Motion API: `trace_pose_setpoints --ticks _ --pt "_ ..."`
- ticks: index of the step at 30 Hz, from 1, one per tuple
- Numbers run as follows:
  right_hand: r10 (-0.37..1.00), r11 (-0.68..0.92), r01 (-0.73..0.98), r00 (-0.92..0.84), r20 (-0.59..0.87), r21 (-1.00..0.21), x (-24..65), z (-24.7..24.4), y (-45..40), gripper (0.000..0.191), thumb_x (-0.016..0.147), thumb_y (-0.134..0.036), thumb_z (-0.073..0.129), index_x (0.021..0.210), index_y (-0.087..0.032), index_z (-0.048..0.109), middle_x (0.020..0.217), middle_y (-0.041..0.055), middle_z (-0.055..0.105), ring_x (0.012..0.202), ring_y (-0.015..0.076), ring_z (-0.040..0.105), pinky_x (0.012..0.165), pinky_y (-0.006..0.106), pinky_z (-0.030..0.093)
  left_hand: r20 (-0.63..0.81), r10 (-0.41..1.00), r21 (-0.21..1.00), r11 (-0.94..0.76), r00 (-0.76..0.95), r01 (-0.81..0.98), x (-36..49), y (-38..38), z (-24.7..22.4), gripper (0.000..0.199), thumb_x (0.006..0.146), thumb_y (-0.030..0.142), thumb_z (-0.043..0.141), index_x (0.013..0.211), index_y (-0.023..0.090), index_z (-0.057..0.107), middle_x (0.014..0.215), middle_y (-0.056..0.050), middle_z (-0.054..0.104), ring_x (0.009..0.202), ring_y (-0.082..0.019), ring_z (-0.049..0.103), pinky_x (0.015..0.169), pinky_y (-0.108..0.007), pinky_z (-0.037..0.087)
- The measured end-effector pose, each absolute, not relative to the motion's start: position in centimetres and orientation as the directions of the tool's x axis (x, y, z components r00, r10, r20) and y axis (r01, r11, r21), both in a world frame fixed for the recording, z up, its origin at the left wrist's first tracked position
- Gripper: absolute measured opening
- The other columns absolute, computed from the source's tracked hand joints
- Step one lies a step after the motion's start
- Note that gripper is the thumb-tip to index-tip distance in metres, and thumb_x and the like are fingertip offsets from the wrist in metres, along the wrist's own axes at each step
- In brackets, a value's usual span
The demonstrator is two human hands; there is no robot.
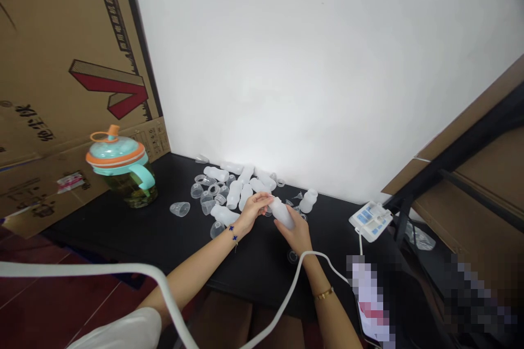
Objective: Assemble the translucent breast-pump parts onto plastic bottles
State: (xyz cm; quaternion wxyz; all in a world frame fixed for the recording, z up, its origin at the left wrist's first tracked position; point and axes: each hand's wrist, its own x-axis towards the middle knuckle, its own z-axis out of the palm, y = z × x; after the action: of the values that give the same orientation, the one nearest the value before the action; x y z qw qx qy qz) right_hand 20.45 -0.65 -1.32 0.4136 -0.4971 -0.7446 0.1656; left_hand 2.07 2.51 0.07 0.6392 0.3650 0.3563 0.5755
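Observation:
My right hand (pixel 297 230) is wrapped round a white frosted bottle (pixel 281 214), which tilts with its neck toward the upper left. At that neck, the fingers of my left hand (pixel 254 211) are pinched together; whatever they hold is too small to tell. Left of and behind my hands lies a pile of white bottles (pixel 234 194) mixed with clear domed caps (pixel 208 203) and clear rings. Another white bottle (pixel 308 200) lies to the right, with small clear pieces beside it. A small clear round part (pixel 292 256) sits below my right hand.
A lidded jug (pixel 123 169) stands at the left before a large cardboard box (pixel 73 65). On the right are a white power strip (pixel 370 220) and a phone (pixel 372 305). A white cable (pixel 164 289) crosses in front of my forearms. The white wall (pixel 286 65) borders the black table (pixel 172 245).

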Motion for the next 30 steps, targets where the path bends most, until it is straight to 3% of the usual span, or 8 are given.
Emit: trace_pose_setpoints --ticks 11,23,27,30 --pt "0.873 0.438 0.643 -0.137 0.468 -0.628 20.72 -1.74 -0.44 0.052 0.084 -0.042 0.068 0.132 -0.022 0.062 0.129 0.0103 0.069 0.115 0.0310 0.066 0.100 0.048 0.052 -0.030 0.998 0.877 0.056 0.062 -0.477 1.97 2.76 -0.25 0.040 0.063 0.038 0.089 0.091 0.013 0.076 0.055 0.003 0.057 0.049 -0.006 0.046 0.050 -0.020 0.035" --pt "0.879 0.432 0.634 -0.136 0.458 -0.641 20.90 -1.87 -0.37 0.054 0.085 -0.047 0.069 0.132 -0.022 0.062 0.128 0.0106 0.069 0.116 0.0321 0.066 0.100 0.048 0.053 0.011 0.998 0.872 0.023 0.067 -0.489 1.91 2.88 -0.39 0.038 0.064 0.035 0.088 0.094 0.014 0.079 0.073 -0.003 0.069 0.050 -0.005 0.044 0.050 -0.022 0.034" --pt "0.880 0.437 0.624 -0.148 0.452 -0.648 20.76 -1.77 -0.41 0.052 0.086 -0.046 0.068 0.131 -0.022 0.062 0.127 0.0096 0.070 0.114 0.0311 0.067 0.099 0.046 0.053 0.004 0.996 0.880 0.038 0.087 -0.473 1.96 2.58 -0.07 0.042 0.067 0.040 0.086 0.098 0.014 0.077 0.058 0.002 0.058 0.049 -0.006 0.043 0.049 -0.020 0.033" --pt "0.875 0.455 0.617 -0.174 0.452 -0.642 20.60 -1.68 -0.45 0.049 0.087 -0.043 0.067 0.132 -0.022 0.062 0.126 0.0091 0.070 0.113 0.0296 0.067 0.098 0.044 0.053 -0.009 0.997 0.888 0.046 0.083 -0.457 2.06 2.41 0.11 0.044 0.066 0.043 0.086 0.098 0.014 0.075 0.058 0.003 0.057 0.049 -0.006 0.045 0.049 -0.020 0.034"
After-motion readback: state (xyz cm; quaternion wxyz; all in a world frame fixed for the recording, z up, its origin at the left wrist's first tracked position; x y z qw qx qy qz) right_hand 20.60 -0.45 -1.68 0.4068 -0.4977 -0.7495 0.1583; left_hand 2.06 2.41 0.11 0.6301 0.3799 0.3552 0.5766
